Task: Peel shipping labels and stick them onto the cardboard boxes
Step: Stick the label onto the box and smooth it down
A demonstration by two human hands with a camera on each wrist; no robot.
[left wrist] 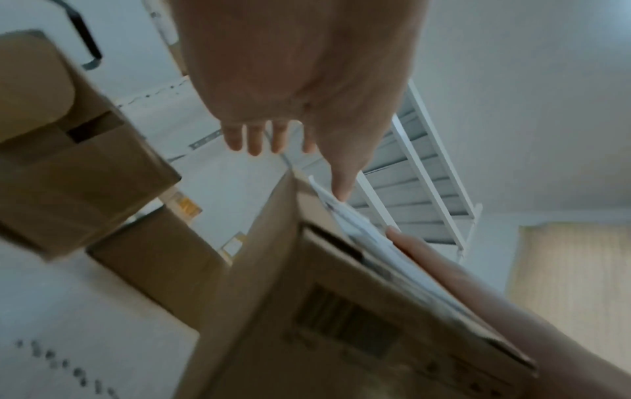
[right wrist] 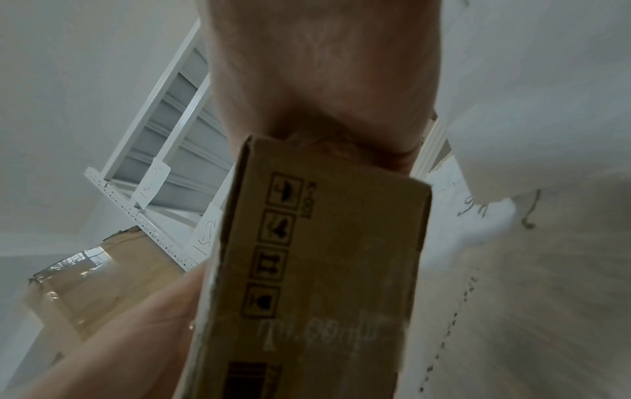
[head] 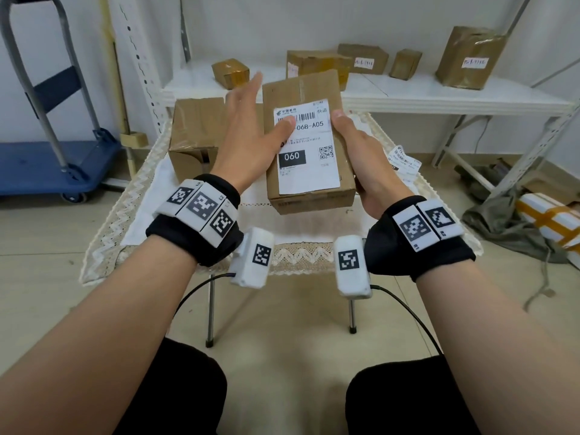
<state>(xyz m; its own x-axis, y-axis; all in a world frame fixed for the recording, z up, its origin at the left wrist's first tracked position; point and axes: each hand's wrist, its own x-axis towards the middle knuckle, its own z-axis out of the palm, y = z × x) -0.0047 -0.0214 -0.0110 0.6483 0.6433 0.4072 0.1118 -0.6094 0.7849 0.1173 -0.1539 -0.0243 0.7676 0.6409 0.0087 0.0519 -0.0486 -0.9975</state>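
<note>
I hold a brown cardboard box tilted up above the table, with a white shipping label lying flat on its top face. My right hand grips the box from its right side, thumb on the top right edge and fingers hidden underneath. My left hand is spread with straight fingers beside the box's left edge, and its thumb presses on the label's barcode. The left wrist view shows that thumb touching the label edge-on. In the right wrist view my palm wraps the box.
A second taped box stands on the lace-covered table at the left. Loose labels lie at the table's right edge. Several boxes sit on the white shelf behind. A blue cart stands left; a bag lies on the floor at the right.
</note>
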